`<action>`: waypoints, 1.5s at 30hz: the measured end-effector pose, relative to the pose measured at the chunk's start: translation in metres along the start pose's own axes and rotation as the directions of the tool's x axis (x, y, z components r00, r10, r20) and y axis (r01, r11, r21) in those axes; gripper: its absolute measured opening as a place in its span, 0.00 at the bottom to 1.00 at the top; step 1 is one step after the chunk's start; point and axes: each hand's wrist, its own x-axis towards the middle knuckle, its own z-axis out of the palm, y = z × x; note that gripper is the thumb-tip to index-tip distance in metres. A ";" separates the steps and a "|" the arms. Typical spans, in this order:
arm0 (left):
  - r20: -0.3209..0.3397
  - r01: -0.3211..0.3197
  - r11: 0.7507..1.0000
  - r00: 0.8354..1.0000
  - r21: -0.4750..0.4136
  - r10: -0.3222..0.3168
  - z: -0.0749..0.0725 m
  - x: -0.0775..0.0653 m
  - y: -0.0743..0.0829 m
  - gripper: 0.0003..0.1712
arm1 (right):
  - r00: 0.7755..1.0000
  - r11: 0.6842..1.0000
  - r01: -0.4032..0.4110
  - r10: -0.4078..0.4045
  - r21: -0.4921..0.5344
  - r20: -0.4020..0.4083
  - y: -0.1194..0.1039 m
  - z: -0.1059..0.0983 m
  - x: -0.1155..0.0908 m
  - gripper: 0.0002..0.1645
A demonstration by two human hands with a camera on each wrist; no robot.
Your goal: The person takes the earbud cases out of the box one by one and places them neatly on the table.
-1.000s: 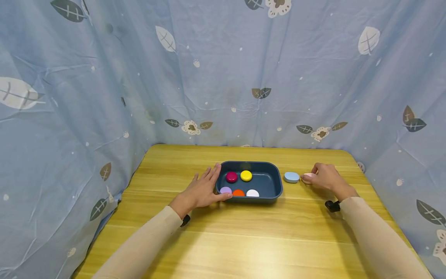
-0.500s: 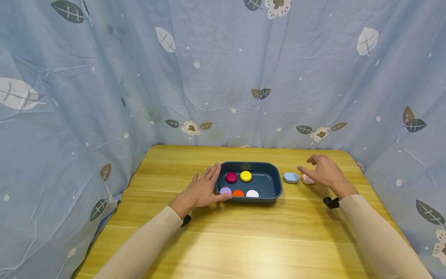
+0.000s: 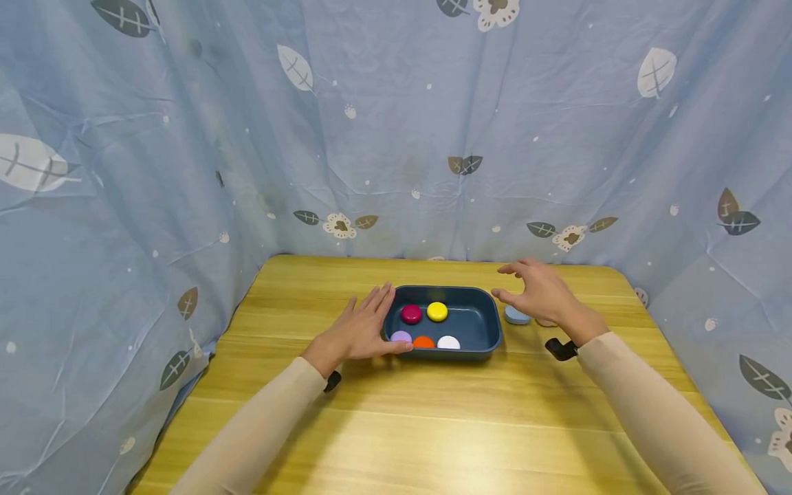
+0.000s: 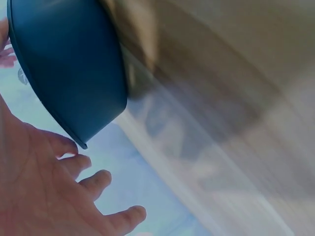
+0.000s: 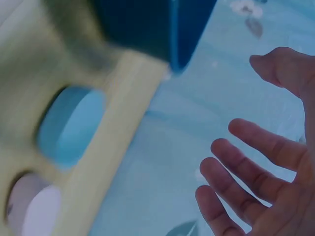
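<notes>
My left hand (image 3: 359, 330) rests against the left end of a dark blue rectangular tray (image 3: 458, 355), fingers spread and thumb along the near rim. In the left wrist view, its fingertips reach the tray's edge. Inside the tray lie smooth round pieces: crimson (image 3: 411, 314), yellow (image 3: 436, 312), lilac (image 3: 401, 337), orange (image 3: 423, 342) and white (image 3: 448, 342). With nothing in it, my right hand (image 3: 544, 295) hovers by the tray's right end, thumb and fingers apart. Below it on the table sit a light blue oval piece (image 5: 71, 125) and a pale pink piece (image 5: 37, 204).
The wooden table (image 3: 433, 426) runs back to a blue curtain (image 3: 396, 137) with leaf and flower prints, which also hangs along both sides. A black wrist camera (image 3: 560, 349) shows under my right wrist.
My right hand has let go of the pale pink piece, risen and moved left past the blue oval piece to the tray's right end. My left hand stays at the tray.
</notes>
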 end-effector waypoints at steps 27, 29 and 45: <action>0.063 0.005 1.000 0.998 0.024 -0.006 -0.007 0.007 0.003 0.78 | 0.811 0.912 0.410 -0.373 0.017 0.451 -0.075 0.060 0.068 0.40; 0.063 0.002 1.000 0.998 0.022 -0.004 -0.008 0.006 0.003 0.78 | 0.803 0.913 0.409 -0.358 -0.002 0.477 -0.077 0.063 0.070 0.39; 0.083 0.020 1.000 0.996 0.016 -0.021 -0.006 0.003 0.002 0.78 | 0.786 0.907 0.415 -0.319 -0.070 0.529 -0.087 0.074 0.077 0.23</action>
